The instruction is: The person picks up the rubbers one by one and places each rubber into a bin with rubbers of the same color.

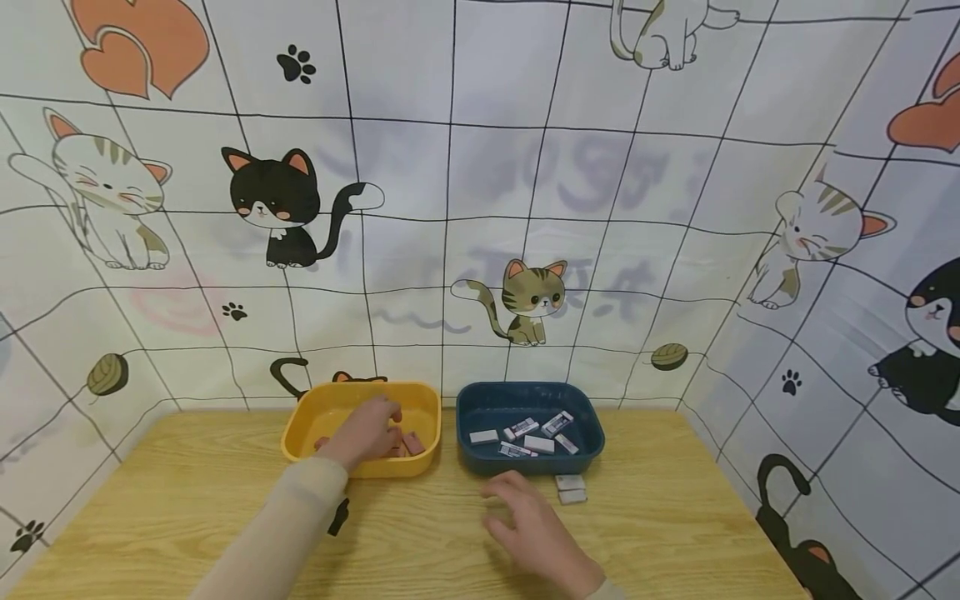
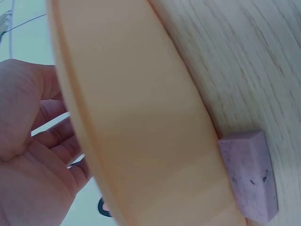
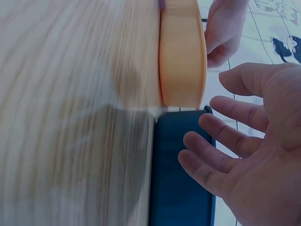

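My left hand (image 1: 367, 433) reaches over the yellow bin (image 1: 431, 408), which holds several pink eraser-like blocks (image 1: 413, 443). In the left wrist view, the bin's wall hides the fingertips, so whether they pinch a block cannot be told. A pink block (image 2: 251, 176) lies on the table against the outside of that bin. My right hand (image 1: 536, 529), fingers apart and holding nothing, hovers in front of the navy bin (image 1: 528, 396). Inside the navy bin are several white erasers (image 1: 539, 444), some with dark printed sleeves. Two whitish blocks (image 1: 571, 489) lie on the table near the right hand.
Both bins stand side by side at the back of the wooden table (image 1: 660, 500). A white cloth (image 1: 405, 183) printed with cartoon cats and grid lines hangs behind the table and along its sides.
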Demonstrator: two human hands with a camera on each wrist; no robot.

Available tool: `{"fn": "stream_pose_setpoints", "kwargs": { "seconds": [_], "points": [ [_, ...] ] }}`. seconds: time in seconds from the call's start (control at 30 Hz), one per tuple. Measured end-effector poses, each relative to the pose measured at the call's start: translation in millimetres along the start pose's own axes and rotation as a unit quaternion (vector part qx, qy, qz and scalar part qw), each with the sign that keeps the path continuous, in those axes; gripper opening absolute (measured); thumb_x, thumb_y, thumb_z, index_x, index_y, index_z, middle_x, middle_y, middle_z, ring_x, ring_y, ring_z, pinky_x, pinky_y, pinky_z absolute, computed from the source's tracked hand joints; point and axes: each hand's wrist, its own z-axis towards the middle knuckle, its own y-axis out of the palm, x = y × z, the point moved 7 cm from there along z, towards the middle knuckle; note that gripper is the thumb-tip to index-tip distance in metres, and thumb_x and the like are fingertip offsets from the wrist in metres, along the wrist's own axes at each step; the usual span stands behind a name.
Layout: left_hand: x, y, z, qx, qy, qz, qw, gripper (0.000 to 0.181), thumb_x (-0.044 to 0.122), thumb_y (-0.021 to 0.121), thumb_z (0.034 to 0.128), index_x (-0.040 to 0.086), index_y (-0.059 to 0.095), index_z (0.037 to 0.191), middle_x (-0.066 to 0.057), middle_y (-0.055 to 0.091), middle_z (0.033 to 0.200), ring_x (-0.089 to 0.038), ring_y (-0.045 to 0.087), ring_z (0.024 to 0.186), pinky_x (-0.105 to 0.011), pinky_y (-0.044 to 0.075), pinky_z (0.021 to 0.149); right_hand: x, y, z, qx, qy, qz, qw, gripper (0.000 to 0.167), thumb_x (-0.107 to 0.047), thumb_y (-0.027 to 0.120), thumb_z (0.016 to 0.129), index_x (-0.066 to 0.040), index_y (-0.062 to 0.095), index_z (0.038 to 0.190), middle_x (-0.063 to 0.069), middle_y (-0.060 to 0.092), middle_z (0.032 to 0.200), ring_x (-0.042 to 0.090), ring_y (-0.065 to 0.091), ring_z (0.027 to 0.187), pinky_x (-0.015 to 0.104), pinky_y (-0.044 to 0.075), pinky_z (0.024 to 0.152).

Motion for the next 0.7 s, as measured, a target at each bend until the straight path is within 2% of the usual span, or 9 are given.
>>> {"fn": "stream_pose_setpoints", "kwargs": {
  "seconds": [0.33, 0.53, 0.7],
  "points": [
    [14.5, -10.1, -18.0, 0.032, -0.004, -0.016, 0.9994, 0.015, 0.004, 0.065, 0.0919, -0.001, 0.068, 0.105, -0.014, 0.062, 0.108, -0.026, 0.059, 0.090, -0.046, 0.053, 0.087, 24, -13, -4.4, 0.018, 0.060, -0.006, 0.9980, 0.021, -0.009, 0.072, 0.092, -0.007, 0.071, 0.113, -0.001, 0.061, 0.119, 0.023, 0.062, 0.110, 0.043, 0.055, 0.093],
    [29.5, -12.7, -27.9, 0.067, 0.027, -0.002, 0.9974, 0.016, 0.000, 0.067, 0.0870, -0.001, 0.069, 0.103, -0.013, 0.063, 0.105, -0.028, 0.063, 0.093, -0.045, 0.055, 0.086, 34, -23, -7.7, 0.048, 0.093, -0.016, 0.9944, 0.021, -0.007, 0.074, 0.090, -0.007, 0.072, 0.110, 0.001, 0.063, 0.116, 0.024, 0.063, 0.109, 0.046, 0.055, 0.092],
    [46.8, -18.6, -37.1, 0.106, 0.058, -0.005, 0.9927, 0.010, 0.006, 0.071, 0.0917, 0.001, 0.069, 0.100, -0.013, 0.063, 0.105, -0.026, 0.063, 0.091, -0.043, 0.056, 0.084, 44, -32, -11.9, 0.085, 0.113, -0.042, 0.9890, 0.020, -0.004, 0.076, 0.086, -0.009, 0.074, 0.105, -0.001, 0.064, 0.110, 0.022, 0.064, 0.105, 0.046, 0.055, 0.093]
  ]
}}
